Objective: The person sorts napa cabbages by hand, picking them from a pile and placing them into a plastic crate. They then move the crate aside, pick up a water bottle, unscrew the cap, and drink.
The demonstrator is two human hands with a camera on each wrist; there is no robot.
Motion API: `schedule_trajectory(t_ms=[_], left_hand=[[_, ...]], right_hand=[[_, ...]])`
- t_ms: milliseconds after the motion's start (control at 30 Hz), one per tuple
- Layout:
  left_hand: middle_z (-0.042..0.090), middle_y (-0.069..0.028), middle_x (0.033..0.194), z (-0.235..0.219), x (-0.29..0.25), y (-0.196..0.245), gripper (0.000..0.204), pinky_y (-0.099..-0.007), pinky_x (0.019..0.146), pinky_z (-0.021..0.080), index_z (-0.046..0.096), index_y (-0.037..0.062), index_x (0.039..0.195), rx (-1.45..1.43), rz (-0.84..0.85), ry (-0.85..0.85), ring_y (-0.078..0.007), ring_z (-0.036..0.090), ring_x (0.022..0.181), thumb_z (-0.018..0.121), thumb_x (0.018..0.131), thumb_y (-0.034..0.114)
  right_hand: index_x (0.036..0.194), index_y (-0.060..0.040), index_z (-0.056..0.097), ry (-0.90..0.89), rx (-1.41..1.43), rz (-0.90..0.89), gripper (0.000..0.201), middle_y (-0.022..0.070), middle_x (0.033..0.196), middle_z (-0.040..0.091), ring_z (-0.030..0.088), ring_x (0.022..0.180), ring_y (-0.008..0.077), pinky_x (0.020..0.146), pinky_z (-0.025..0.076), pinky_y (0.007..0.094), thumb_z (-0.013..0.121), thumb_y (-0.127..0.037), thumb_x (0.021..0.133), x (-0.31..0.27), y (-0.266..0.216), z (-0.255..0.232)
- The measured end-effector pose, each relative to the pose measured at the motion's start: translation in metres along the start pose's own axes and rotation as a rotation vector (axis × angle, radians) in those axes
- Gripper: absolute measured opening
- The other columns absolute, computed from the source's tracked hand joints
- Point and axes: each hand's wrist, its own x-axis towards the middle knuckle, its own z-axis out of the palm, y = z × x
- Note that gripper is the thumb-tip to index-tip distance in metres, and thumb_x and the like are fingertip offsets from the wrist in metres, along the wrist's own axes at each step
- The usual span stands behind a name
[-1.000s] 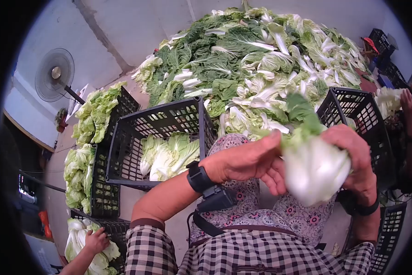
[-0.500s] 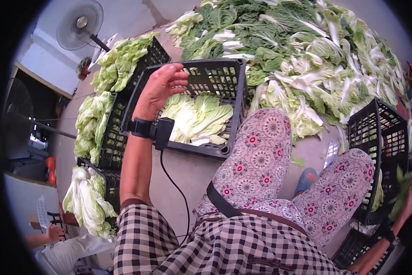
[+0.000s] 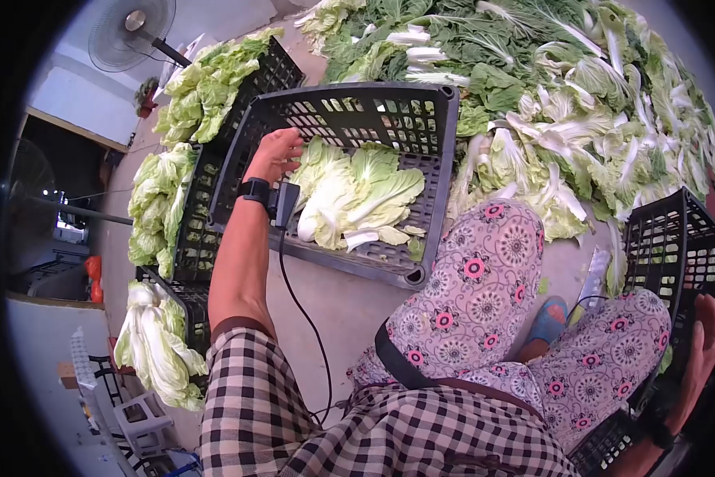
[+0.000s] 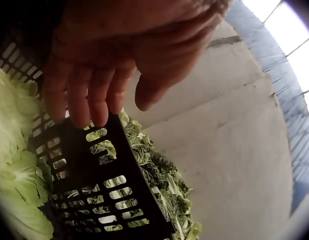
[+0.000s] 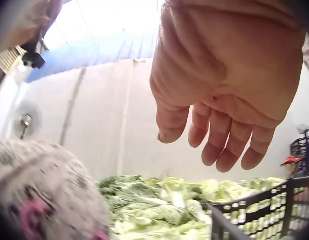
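Observation:
In the head view my left hand (image 3: pixel 275 156) hangs over the left part of a black crate (image 3: pixel 333 266), beside the pale cabbages (image 3: pixel 353 199) lying in it. The left wrist view shows that left hand (image 4: pixel 109 65) with loose, slightly bent fingers holding nothing, the crate's slotted wall (image 4: pixel 119 190) beyond. At the far right my right hand (image 3: pixel 697 350) is raised by another black crate (image 3: pixel 679 246). In the right wrist view the right hand (image 5: pixel 224 90) has relaxed fingers and nothing in it, above a crate rim (image 5: pixel 254 200).
A large heap of cabbages and leaves (image 3: pixel 564 103) lies behind the crates. Filled crates with cabbages (image 3: pixel 162 207) line the left side. A fan (image 3: pixel 135 24) stands at the back left and a white stool (image 3: pixel 144 421) at the lower left. A blue slipper (image 3: pixel 548 318) is on the floor.
The cabbage that was in my hands a second ago is out of them. My left hand moved left over the crate. My right hand moved far right and let go of a leafy cabbage.

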Motion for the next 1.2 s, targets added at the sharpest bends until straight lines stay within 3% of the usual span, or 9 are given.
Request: schedule_trajectory(t_ms=[267,367,533,633,667,767,833,1133,1200], left_hand=[[0.059,-0.0069,0.079,-0.022,0.073,-0.061,0.036,-0.0349,0.058,0.049,0.064,0.0047,0.101,0.447,-0.103,0.082,-0.0181,0.055,0.069,0.061,0.081,0.035],[0.063,-0.0119,0.087,-0.034,0.123,-0.136,0.047,-0.0363,0.06,0.05,0.065,-0.0003,0.102,0.892,-0.18,-0.265,-0.02,0.059,0.077,0.066,0.074,0.037],[0.065,-0.0177,0.1,-0.013,0.077,-0.158,0.06,-0.0321,0.081,0.048,0.065,-0.001,0.102,1.241,-0.408,-0.509,-0.0256,0.063,0.091,0.081,0.057,0.035],[0.066,-0.013,0.087,-0.027,0.092,-0.202,0.058,-0.0325,0.062,0.049,0.066,-0.0013,0.096,1.045,-0.534,-0.537,-0.0233,0.062,0.072,0.082,0.054,0.035],[0.067,-0.0115,0.082,-0.03,0.098,-0.205,0.057,-0.0321,0.052,0.049,0.066,-0.0013,0.093,0.979,-0.581,-0.563,-0.0222,0.062,0.063,0.081,0.054,0.037],[0.066,-0.0144,0.094,-0.012,0.076,-0.175,0.057,-0.0347,0.073,0.05,0.065,-0.0008,0.102,1.257,-0.409,-0.455,-0.0261,0.064,0.081,0.082,0.056,0.028],[0.066,-0.0148,0.092,-0.006,0.067,-0.137,0.056,-0.0354,0.069,0.05,0.065,-0.0018,0.102,1.257,-0.434,-0.45,-0.0257,0.064,0.076,0.08,0.058,0.03],[0.065,-0.007,0.085,-0.062,0.045,-0.029,0.04,-0.0399,0.057,0.056,0.062,0.0093,0.102,-0.406,-0.302,-0.438,-0.0197,0.064,0.069,0.065,0.077,0.041],[0.064,-0.0052,0.083,-0.052,0.016,-0.021,0.036,-0.0387,0.056,0.055,0.063,0.0082,0.099,-0.083,-0.049,-0.349,-0.0192,0.063,0.068,0.064,0.079,0.038]], right_hand=[[0.12,0.0052,0.047,-0.419,-0.157,0.052,0.061,0.0188,0.125,0.047,0.04,0.122,0.0288,0.105,0.026,0.0383,0.062,-0.04,0.082,0.008,-0.089,0.078],[0.121,0.0042,0.048,-0.469,-0.198,0.156,0.07,0.0175,0.128,0.046,0.038,0.125,0.028,0.106,0.025,0.0386,0.063,-0.049,0.078,0.02,-0.104,0.092],[0.121,0.0037,0.049,-0.526,-0.28,0.17,0.075,0.0164,0.129,0.045,0.039,0.124,0.027,0.105,0.026,0.0388,0.063,-0.055,0.076,0.037,-0.107,0.102],[0.121,0.0037,0.048,-0.5,-0.238,0.203,0.071,0.0169,0.127,0.046,0.04,0.123,0.0277,0.105,0.026,0.0386,0.063,-0.05,0.077,0.037,-0.106,0.104],[0.121,0.0039,0.048,-0.508,-0.217,0.208,0.066,0.0177,0.127,0.045,0.039,0.123,0.0284,0.105,0.025,0.0387,0.063,-0.045,0.079,0.038,-0.11,0.105],[0.122,0.0039,0.047,-0.517,-0.186,0.182,0.063,0.0182,0.127,0.045,0.039,0.123,0.0285,0.105,0.025,0.0385,0.063,-0.041,0.081,0.039,-0.102,0.101],[0.123,0.0038,0.046,-0.509,-0.181,0.178,0.066,0.0179,0.127,0.045,0.039,0.122,0.0279,0.104,0.026,0.0381,0.063,-0.043,0.08,0.035,-0.096,0.099],[0.118,0.0034,0.05,-0.478,-0.082,0.049,0.061,0.0148,0.118,0.05,0.046,0.112,0.0246,0.098,0.032,0.0342,0.063,-0.041,0.078,0.032,-0.081,0.096],[0.109,0.0038,0.054,-0.423,-0.025,-0.039,0.052,0.0158,0.11,0.055,0.052,0.103,0.0267,0.092,0.038,0.0348,0.064,-0.037,0.078,0.032,-0.082,0.102]])
